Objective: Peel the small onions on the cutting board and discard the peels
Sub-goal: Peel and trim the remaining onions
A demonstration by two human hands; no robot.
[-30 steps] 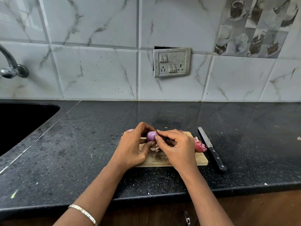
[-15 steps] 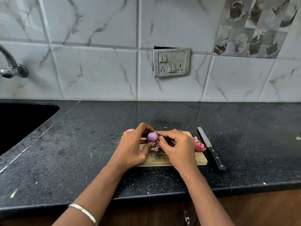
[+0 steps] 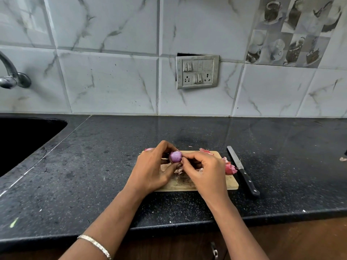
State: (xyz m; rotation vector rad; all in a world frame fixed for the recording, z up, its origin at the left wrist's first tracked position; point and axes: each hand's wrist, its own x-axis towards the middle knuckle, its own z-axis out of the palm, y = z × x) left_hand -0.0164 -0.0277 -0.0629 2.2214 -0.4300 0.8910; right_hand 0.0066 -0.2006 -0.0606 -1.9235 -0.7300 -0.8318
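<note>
Little has moved: curled fingers of the left hand (image 3: 152, 171) and right hand (image 3: 206, 173) still pinch one purple onion (image 3: 175, 156) just above the one cutting board (image 3: 231, 182), lower centre. Pink peels (image 3: 230, 168) crowd its right edge, just beside one knife (image 3: 242, 170). Open black counter (image 3: 93, 175) surrounds them; the sink (image 3: 22, 139) is at far left.

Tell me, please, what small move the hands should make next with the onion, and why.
Probably the right hand should pull away whatever skin it pinches and drop it with the peels at the right edge of the cutting board. The left hand grips the onion above the board; its visible face looks smooth and purple, and the right hand pinches at its side.
</note>
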